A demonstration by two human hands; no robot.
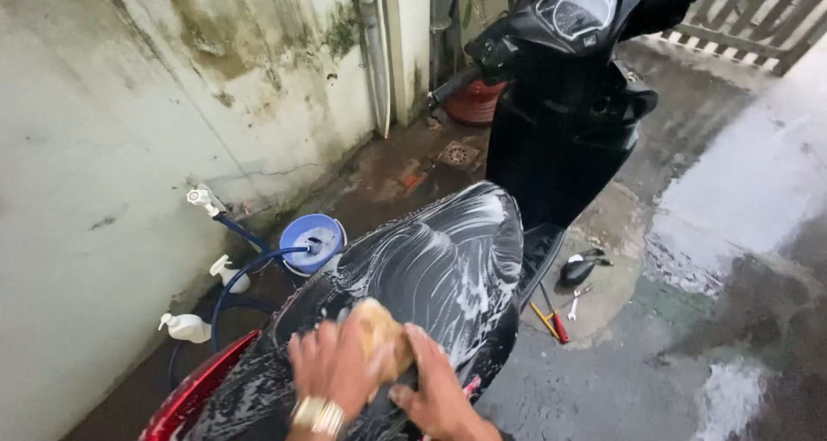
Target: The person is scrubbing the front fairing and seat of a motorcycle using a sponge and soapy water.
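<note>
Sponge, yellowish and sudsy, lies pressed on the black scooter seat between both hands, the left hand and right hand close together and clamped on it. It looks soft, light and slippery with foam, best gripped around its sides. Beyond the left hand stands a blue bucket; tools lie off to the right.

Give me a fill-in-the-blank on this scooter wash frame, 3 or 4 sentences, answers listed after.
1. Both hands, left hand and right hand, press a yellowish ____ onto the soapy seat.
2. The blue hose runs from the wall tap to a blue ____.
3. The scooter is mostly ____ in colour.
4. On the wet ground beside the scooter lies a screwdriver with a ____ handle.

Missing words: sponge; bucket; black; red
</note>
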